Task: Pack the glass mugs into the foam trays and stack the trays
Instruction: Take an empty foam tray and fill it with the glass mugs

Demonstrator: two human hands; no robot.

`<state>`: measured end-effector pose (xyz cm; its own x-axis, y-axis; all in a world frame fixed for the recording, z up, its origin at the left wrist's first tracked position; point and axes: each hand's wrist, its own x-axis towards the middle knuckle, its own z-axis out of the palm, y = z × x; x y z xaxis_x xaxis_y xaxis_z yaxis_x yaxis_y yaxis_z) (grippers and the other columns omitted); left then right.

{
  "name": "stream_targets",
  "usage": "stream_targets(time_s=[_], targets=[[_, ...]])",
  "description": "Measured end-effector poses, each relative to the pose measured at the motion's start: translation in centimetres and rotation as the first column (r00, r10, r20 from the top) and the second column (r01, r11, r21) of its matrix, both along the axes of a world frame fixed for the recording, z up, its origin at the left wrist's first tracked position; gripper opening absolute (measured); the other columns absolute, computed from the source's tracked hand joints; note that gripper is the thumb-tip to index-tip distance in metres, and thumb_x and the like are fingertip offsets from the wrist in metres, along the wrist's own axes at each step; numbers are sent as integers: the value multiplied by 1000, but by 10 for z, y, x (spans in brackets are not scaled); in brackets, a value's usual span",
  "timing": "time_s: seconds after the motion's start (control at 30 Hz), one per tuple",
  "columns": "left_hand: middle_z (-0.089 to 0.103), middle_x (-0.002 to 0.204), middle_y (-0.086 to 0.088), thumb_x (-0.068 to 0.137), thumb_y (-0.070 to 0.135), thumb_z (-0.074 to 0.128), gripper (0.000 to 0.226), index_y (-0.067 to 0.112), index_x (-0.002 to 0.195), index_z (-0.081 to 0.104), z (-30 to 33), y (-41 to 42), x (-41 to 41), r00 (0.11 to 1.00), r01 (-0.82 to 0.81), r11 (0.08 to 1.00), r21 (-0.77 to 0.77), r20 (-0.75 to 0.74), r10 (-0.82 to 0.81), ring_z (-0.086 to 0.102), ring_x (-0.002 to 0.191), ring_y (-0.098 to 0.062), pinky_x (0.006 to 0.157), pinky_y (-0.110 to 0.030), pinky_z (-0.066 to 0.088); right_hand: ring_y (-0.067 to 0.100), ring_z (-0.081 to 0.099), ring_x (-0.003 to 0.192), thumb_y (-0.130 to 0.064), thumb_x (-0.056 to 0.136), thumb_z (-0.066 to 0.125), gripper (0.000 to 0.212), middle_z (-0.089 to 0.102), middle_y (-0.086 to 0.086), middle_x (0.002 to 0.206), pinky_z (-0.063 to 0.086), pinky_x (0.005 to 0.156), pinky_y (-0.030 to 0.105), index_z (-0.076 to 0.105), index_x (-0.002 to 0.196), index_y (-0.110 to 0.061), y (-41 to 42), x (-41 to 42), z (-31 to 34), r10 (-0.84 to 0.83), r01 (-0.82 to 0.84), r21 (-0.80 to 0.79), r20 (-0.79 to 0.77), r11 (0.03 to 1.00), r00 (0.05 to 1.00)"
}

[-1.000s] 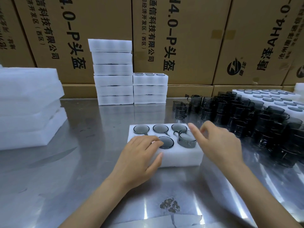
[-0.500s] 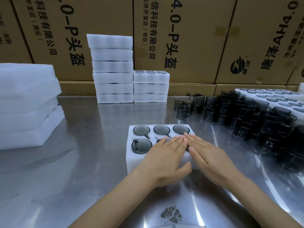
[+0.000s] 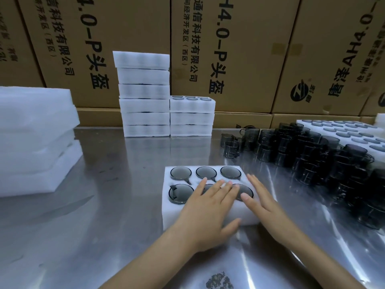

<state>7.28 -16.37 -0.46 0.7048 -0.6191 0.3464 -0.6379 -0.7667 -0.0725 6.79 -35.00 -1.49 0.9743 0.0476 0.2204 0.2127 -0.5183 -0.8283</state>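
Observation:
A white foam tray (image 3: pixel 166 213) lies on the steel table in front of me, with smoky glass mugs (image 3: pixel 180 173) sunk into its round holes. My left hand (image 3: pixel 210 207) lies flat over the front middle of the tray, fingers straight, covering one mug. My right hand (image 3: pixel 262 203) rests flat on the tray's right front part, its fingertips beside the front right mug (image 3: pixel 244 189). Neither hand holds anything. Two stacks of packed foam trays (image 3: pixel 143 105) stand at the back of the table.
Many loose dark glass mugs (image 3: pixel 312 151) crowd the table to the right, with a large foam sheet of mugs (image 3: pixel 354 132) behind them. Thick foam slabs (image 3: pixel 35 140) are piled at the left. Cardboard boxes (image 3: pixel 229 49) wall off the back.
One second ago my right hand was setting the last mug into the front right hole. Both hands then came down flat on the tray, and the right hand has slid slightly right.

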Motion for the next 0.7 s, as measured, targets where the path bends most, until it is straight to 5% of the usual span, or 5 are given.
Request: stream_targets(time_s=[0.17,0.3,0.4,0.57,0.7], targets=[[22,157,-5,83,56,41,76,17,147,33,-6,56,-11,983,-104,965,-240,125,137,28,142,-20,115,-49,20,2,30,133,-76,62,48,96,32,-23,140,24,111,28,27,146,-33,-10,-10,-8,-65,71,28,-166,997,984],[-10,159,8,75,77,38,101,36,146,-20,-25,87,-14,939,-334,861,-383,-219,266,1,146,-7,118,-30,0,-14,54,105,-63,75,53,31,64,-32,107,41,88,12,61,102,-50,5,-16,-5,-51,70,162,-117,984,992],[32,142,32,73,69,60,108,43,146,-14,-38,88,-9,872,-393,725,-566,-480,98,36,131,4,96,-6,30,-13,59,95,-46,85,59,17,67,-28,102,43,77,11,65,101,-44,12,-11,-2,-80,123,310,-146,943,986],[37,121,55,76,41,75,95,41,147,13,-38,76,9,917,-285,525,-802,-387,-94,38,115,27,86,5,30,19,65,103,-46,72,70,31,69,-16,107,54,77,39,61,101,-52,18,6,12,-3,169,636,-254,753,967],[42,128,45,70,46,74,94,47,144,16,-16,62,31,965,-213,421,-882,-258,-52,40,121,17,93,-4,35,21,72,80,-39,72,71,36,73,-7,99,56,64,35,60,106,-40,21,36,30,15,190,747,-259,637,966]])
